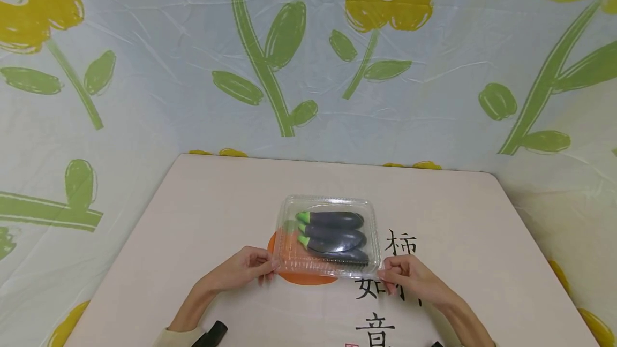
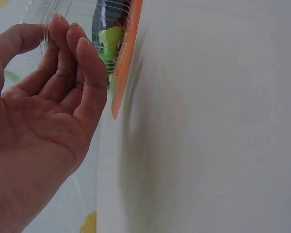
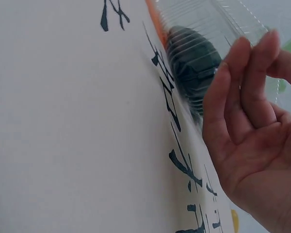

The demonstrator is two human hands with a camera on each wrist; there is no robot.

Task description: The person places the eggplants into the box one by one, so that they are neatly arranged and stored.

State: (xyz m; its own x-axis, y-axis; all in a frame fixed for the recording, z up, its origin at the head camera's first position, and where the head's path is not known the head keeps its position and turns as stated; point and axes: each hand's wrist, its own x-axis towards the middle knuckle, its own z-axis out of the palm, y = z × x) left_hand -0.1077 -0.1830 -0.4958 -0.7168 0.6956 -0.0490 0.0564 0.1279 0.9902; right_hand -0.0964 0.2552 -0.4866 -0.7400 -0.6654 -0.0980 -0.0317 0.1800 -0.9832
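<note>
A clear plastic clamshell box (image 1: 290, 209) sits near the middle of the table, with several dark purple eggplants (image 1: 333, 239) lying side by side inside, green stems to the left. At the box's near left corner, my left hand (image 1: 245, 268) pinches the plastic edge between thumb and fingers. My right hand (image 1: 413, 277) does the same at the near right corner. Both wrist views show fingertips meeting the thin clear rim, and the eggplants (image 3: 191, 63) through ribbed plastic. The lid lies over the eggplants; I cannot tell whether its edges are fully pressed down.
The pale tabletop (image 1: 217, 191) carries a printed orange shape (image 1: 308, 278) partly under the box and black characters (image 1: 375, 331) to its right. Cloth with yellow flowers and green leaves (image 1: 286, 34) hangs behind the table and at both sides.
</note>
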